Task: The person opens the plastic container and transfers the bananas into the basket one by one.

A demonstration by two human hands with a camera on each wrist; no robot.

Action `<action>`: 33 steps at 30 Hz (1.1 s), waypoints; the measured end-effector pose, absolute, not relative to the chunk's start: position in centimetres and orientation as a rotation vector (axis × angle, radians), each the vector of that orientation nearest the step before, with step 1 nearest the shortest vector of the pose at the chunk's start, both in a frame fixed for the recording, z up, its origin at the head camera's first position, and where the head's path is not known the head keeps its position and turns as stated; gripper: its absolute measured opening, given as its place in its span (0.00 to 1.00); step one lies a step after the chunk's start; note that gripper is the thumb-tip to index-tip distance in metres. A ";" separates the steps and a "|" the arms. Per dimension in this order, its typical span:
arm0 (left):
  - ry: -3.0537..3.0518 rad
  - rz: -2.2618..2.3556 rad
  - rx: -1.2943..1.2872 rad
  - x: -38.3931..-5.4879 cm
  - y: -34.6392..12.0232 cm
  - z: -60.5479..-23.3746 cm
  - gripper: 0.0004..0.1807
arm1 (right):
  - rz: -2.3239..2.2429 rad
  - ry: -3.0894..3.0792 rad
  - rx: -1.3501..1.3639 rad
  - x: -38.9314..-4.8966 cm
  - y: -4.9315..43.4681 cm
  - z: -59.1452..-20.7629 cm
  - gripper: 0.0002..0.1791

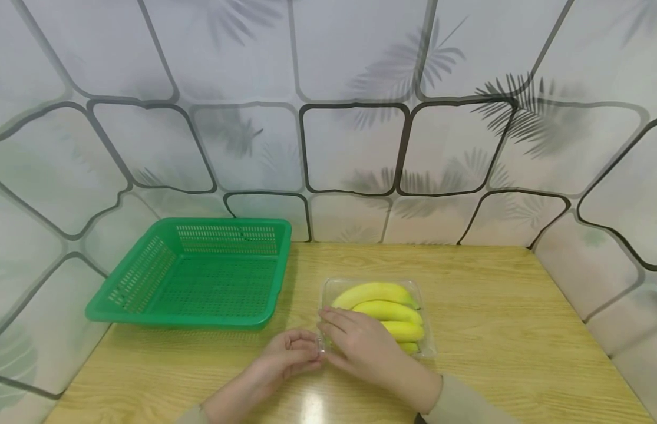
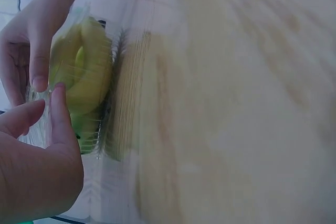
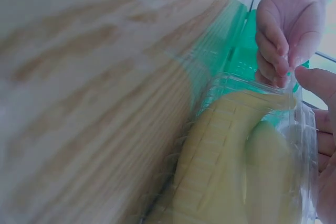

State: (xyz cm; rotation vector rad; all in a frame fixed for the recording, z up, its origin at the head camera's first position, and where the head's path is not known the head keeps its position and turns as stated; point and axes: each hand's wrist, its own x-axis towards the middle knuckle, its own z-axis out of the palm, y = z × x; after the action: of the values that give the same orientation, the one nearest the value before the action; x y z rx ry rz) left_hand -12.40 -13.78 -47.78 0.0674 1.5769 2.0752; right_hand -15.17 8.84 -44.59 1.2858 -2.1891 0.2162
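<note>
A clear plastic clamshell box [image 1: 328,288] sits on the table with several yellow bananas [image 1: 383,292] inside. At its left edge, near the front corner, my left hand [image 1: 288,356] pinches the plastic between thumb and fingers. My right hand [image 1: 362,344] rests over the left part of the box's lid, its fingers fairly straight and the thumb close to the left hand's fingertips. It hides one end of the bananas in the head view. In the right wrist view, the left hand [image 3: 291,35] meets the box edge beside the right thumb [image 3: 315,81].
A green plastic basket [image 1: 275,294] with slotted walls stands at the back left of the wooden table [image 1: 498,330]. Patterned wall panels [image 1: 355,147] rise behind the table and along both sides.
</note>
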 end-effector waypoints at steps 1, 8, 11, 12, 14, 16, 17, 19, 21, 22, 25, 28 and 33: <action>1.576 2.075 0.068 -12.4 -13.8 -47.8 0.21 | 0.218 -2.188 1.283 -15.2 8.8 -44.6 0.28; 1.579 2.072 0.072 -12.5 -13.9 -47.7 0.19 | 0.238 -2.175 1.277 -15.3 8.7 -44.6 0.28; 1.593 2.068 0.059 -12.6 -13.8 -47.6 0.20 | 0.232 -2.177 1.273 -15.4 8.6 -44.5 0.28; 1.599 2.066 0.054 -12.7 -13.8 -47.6 0.20 | 0.230 -2.177 1.273 -15.4 8.6 -44.5 0.28; 1.612 2.062 0.040 -12.7 -13.8 -47.6 0.21 | 0.232 -2.177 1.273 -15.4 8.5 -44.4 0.27; 1.624 2.056 0.031 -12.8 -13.8 -47.6 0.21 | 0.230 -2.176 1.274 -15.4 8.5 -44.4 0.26; 1.631 2.055 0.027 -12.8 -13.8 -47.6 0.21 | 0.230 -2.175 1.275 -15.4 8.5 -44.4 0.26; 1.647 2.050 0.028 -12.9 -13.8 -47.6 0.20 | 0.228 -2.171 1.278 -15.4 8.4 -44.4 0.26; 1.663 2.045 0.032 -12.9 -13.8 -47.7 0.20 | 0.220 -2.163 1.280 -15.4 8.4 -44.4 0.26; 1.670 2.043 0.037 -13.0 -13.8 -47.7 0.19 | 0.216 -2.159 1.279 -15.4 8.4 -44.4 0.26; 1.680 2.039 0.052 -13.1 -13.9 -47.8 0.18 | 0.232 -2.152 1.281 -15.5 8.4 -44.4 0.25; 1.666 2.038 0.060 -13.1 -13.8 -47.8 0.18 | 0.255 -2.151 1.284 -15.5 8.4 -44.4 0.24; 1.645 2.038 0.055 -13.0 -13.7 -47.8 0.18 | 0.281 -2.154 1.293 -15.5 8.4 -44.5 0.24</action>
State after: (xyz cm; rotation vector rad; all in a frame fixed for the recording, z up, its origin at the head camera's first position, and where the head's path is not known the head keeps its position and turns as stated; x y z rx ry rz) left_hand -13.01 -13.71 -47.77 0.0546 1.6451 2.0380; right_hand -15.51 8.39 -44.53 1.2927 -2.1539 0.2812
